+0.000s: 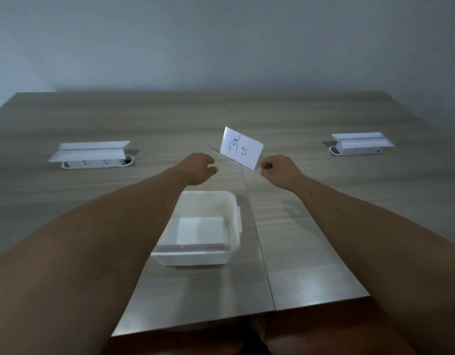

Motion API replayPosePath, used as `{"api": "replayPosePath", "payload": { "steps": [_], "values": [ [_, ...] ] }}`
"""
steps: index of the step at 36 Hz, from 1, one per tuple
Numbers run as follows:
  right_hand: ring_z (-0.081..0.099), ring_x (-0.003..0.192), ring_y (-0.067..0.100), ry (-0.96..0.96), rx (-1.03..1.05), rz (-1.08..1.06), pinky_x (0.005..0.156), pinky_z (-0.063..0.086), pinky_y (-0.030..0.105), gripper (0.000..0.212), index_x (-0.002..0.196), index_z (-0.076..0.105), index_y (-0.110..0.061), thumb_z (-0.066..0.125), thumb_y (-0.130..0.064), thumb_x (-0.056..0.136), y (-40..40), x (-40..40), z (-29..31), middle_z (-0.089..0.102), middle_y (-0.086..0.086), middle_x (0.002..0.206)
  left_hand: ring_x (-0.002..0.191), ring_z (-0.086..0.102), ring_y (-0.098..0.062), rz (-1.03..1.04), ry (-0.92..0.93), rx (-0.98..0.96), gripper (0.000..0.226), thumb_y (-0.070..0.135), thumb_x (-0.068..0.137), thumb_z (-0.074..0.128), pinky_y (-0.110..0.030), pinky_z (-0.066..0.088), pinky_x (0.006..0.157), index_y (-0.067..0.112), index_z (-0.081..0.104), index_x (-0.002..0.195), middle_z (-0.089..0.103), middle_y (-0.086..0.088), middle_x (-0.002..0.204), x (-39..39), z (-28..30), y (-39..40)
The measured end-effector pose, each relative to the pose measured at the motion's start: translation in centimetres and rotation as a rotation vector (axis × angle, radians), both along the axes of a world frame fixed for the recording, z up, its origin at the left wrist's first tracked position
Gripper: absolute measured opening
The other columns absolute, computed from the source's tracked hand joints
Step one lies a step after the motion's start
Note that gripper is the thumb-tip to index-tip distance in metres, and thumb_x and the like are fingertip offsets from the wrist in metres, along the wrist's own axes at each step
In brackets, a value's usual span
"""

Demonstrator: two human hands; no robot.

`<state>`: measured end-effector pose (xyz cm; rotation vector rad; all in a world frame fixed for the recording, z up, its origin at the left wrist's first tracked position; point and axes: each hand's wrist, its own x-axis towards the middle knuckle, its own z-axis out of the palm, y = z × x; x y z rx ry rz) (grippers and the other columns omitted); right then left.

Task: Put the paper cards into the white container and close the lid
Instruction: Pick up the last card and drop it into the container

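A white paper card (241,148) with blue handwriting is held up in the air beyond the white container (234,208). My right hand (277,170) pinches the card's lower right corner. My left hand (199,166) hovers just left of the card with fingers curled, holding nothing that I can see. The container stands open on the table in front of me, between my forearms, with a stack of white cards (200,233) lying flat inside. No lid is visible.
The wooden table (311,239) has a seam running toward me right of the container. Two pop-up power socket boxes with raised white flaps stand at the far left (90,155) and far right (359,144). A grey wall lies behind.
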<state>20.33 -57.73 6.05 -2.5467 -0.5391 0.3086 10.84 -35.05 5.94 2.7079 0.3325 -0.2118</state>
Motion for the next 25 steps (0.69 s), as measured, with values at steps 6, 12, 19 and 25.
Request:
{"api": "replayPosePath", "payload": {
  "steps": [6, 12, 19, 25],
  "values": [
    [0.054, 0.121, 0.026, 0.012, -0.041, 0.044, 0.092, 0.041, 0.027, 0.026, 0.108, 0.066, -0.013, 0.052, -0.012, 0.085, 0.5, 8.1, -2.0, 0.062, 0.009, 0.128, 0.140, 0.039, -0.026, 0.026, 0.058, 0.038, 0.053, 0.040, 0.097, 0.047, -0.037, 0.029, 0.118, 0.010, 0.046, 0.141, 0.044, -0.009, 0.151, 6.4, -0.6, -0.6],
    [0.049, 0.129, 0.026, 0.048, -0.022, 0.054, 0.104, 0.038, 0.029, 0.046, 0.129, 0.055, -0.009, 0.052, -0.015, 0.083, 2.4, 16.3, -5.8, 0.055, 0.009, 0.138, 0.144, 0.033, -0.026, 0.039, 0.135, 0.106, 0.053, 0.037, 0.099, 0.043, -0.037, 0.024, 0.120, 0.009, 0.042, 0.144, 0.039, -0.010, 0.154, 12.5, -2.5, -0.3],
    [0.048, 0.127, 0.034, 0.113, -0.043, 0.038, 0.102, 0.043, 0.038, 0.048, 0.130, 0.048, -0.002, 0.052, -0.013, 0.084, 5.2, 22.2, -8.9, 0.050, 0.017, 0.138, 0.145, 0.031, -0.025, 0.055, 0.210, 0.125, 0.056, 0.040, 0.098, 0.044, -0.037, 0.023, 0.121, 0.011, 0.039, 0.146, 0.036, -0.009, 0.155, 16.1, -4.8, 0.0],
    [0.054, 0.121, 0.033, 0.183, -0.003, 0.021, 0.096, 0.045, 0.033, 0.041, 0.128, 0.051, -0.004, 0.051, -0.012, 0.088, 7.1, 24.2, -11.4, 0.056, 0.016, 0.133, 0.145, 0.030, -0.025, 0.086, 0.256, 0.127, 0.057, 0.040, 0.098, 0.044, -0.035, 0.021, 0.121, 0.011, 0.038, 0.147, 0.036, -0.009, 0.156, 16.9, -6.4, 0.4]
  ]
}}
